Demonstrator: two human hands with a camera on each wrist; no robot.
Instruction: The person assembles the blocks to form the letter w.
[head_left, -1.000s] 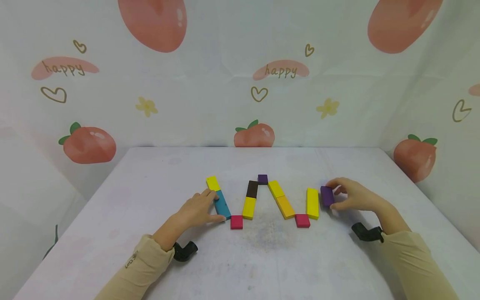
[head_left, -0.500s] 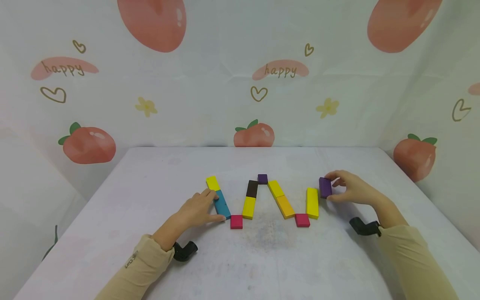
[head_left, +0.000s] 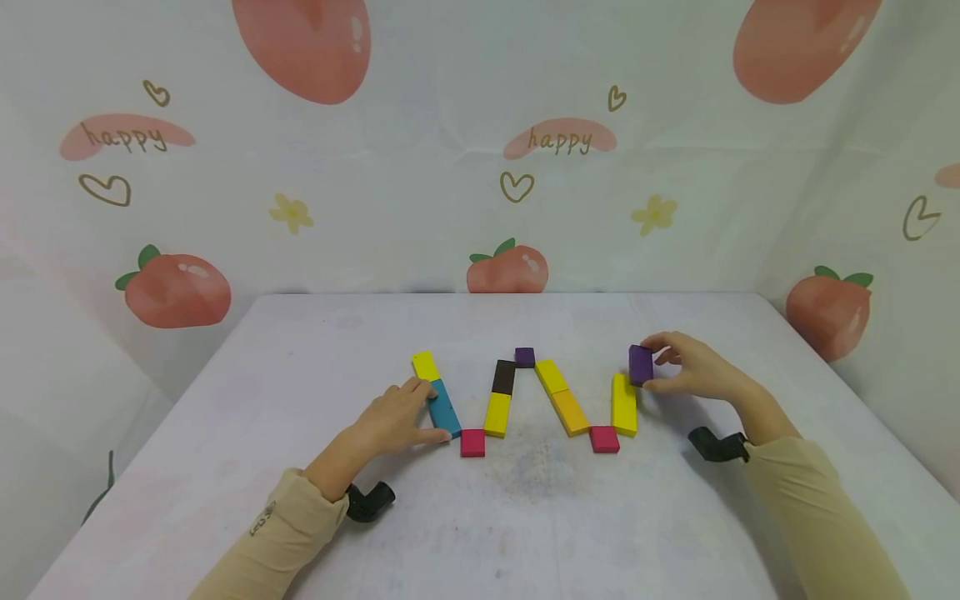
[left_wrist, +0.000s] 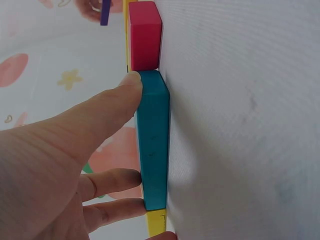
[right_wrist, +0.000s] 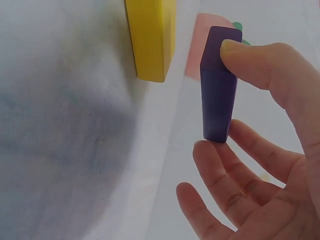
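Observation:
In the head view, my right hand [head_left: 697, 368] pinches a purple block [head_left: 641, 366] between thumb and fingers. The block is held above the table, right by the far end of a long yellow block [head_left: 624, 406]. In the right wrist view a gap shows between the purple block [right_wrist: 218, 100] and the yellow one [right_wrist: 150, 40]. My left hand [head_left: 392, 418] rests on a long blue block [head_left: 445, 410], its thumb touching the near end and its extended fingers along the block. A short yellow block [head_left: 425, 365] adjoins the blue block's far end.
A zigzag row on the white table [head_left: 525, 517] continues with a red block [head_left: 472, 443], a yellow block [head_left: 497, 415], a dark brown block [head_left: 504, 377], a small purple block [head_left: 525, 357], yellow and orange blocks [head_left: 572, 414] and another red block [head_left: 604, 439]. A patterned cloth hangs behind.
My right hand has carried the purple block up and to the left, from beside the long yellow block to its far end. The left hand has stayed in place.

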